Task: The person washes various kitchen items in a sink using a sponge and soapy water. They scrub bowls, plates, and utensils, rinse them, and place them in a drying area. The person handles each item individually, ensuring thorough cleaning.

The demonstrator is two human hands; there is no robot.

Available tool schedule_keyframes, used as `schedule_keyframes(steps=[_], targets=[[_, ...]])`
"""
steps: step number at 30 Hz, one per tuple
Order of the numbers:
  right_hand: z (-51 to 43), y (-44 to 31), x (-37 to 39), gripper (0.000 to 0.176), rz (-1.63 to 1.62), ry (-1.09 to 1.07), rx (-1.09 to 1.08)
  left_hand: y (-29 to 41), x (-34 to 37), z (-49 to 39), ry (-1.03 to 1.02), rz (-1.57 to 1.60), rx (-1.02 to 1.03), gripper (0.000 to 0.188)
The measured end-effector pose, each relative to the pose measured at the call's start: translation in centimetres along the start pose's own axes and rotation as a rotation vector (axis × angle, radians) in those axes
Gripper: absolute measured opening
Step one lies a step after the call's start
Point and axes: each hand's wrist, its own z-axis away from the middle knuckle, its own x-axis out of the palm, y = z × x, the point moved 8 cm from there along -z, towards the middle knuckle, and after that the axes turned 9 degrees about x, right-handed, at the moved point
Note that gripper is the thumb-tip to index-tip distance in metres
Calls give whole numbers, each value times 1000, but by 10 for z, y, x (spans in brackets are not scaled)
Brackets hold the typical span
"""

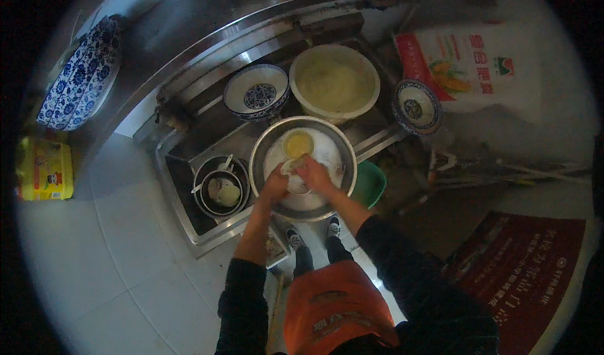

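A round metal basin (350, 166) rests near the front edge of the sink, with white suds inside. Over it, my left hand (276, 183) grips the rim of a small white bowl (285, 167). My right hand (315, 172) is at the same bowl, with something pale, perhaps a cloth, at its fingers; what exactly it holds is unclear. Just beyond my hands, a small round dish with yellow contents (298, 144) sits in the suds. Behind the basin stand a blue-and-white patterned bowl (260, 95) and a large pale tub of cloudy yellowish liquid (335, 81).
In the left of the metal sink (188, 223) are nested dark bowls (222, 192) with spoons. A small patterned bowl (417, 107) lies right of the tub, a green plastic basin (370, 182) beside the metal basin. Stacked patterned bowls (82, 76) and a yellow container (46, 168) are left.
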Motion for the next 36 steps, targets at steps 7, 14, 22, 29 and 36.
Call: schedule_keyframes(steps=[7,14,22,29,36], targets=[[20,39,17,50,-416,28,369,-44,16,11,306,175,-36,55],[15,44,14,61,-701,-94,339,-57,11,-2,335,147,-126,56],[10,59,23,63,-888,-163,353,-41,31,-2,444,345,-234,60],[-4,89,13,34,-231,-329,331,-8,41,18,46,-951,648,44],[-18,54,-16,38,234,-278,381,-47,23,12,-86,-151,-60,25]])
